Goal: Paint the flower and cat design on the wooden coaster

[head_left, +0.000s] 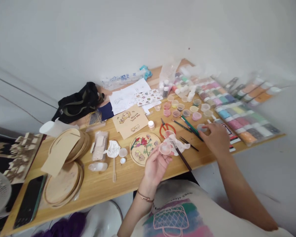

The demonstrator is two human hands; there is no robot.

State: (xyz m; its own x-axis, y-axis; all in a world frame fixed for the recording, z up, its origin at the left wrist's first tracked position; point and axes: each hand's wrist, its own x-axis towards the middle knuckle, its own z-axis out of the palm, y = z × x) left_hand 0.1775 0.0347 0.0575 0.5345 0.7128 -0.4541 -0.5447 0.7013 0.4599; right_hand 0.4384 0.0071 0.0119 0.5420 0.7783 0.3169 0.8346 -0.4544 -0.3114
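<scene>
My left hand (155,166) is closed around the edge of a small clear plastic cup (165,148), which looks faintly pink, above the table's front part. Farther right, my right hand (217,138) pinches another small clear plastic piece (201,127), a cup or a lid, beside the pencils (190,124). Left of the held cup lies a round wooden board (143,147) painted with red flowers and green stems. Behind the cup are red-handled scissors (168,126) and a crumpled white tissue (181,144), with a dark brush (182,158) across it.
Several small cups of coloured material (180,107) stand at the back right, near packs of coloured jars (244,120). Wooden rounds (61,184), a phone (31,200) and a pipette (114,171) lie leftward. Printed cards (130,120) and a black bag (80,102) are behind.
</scene>
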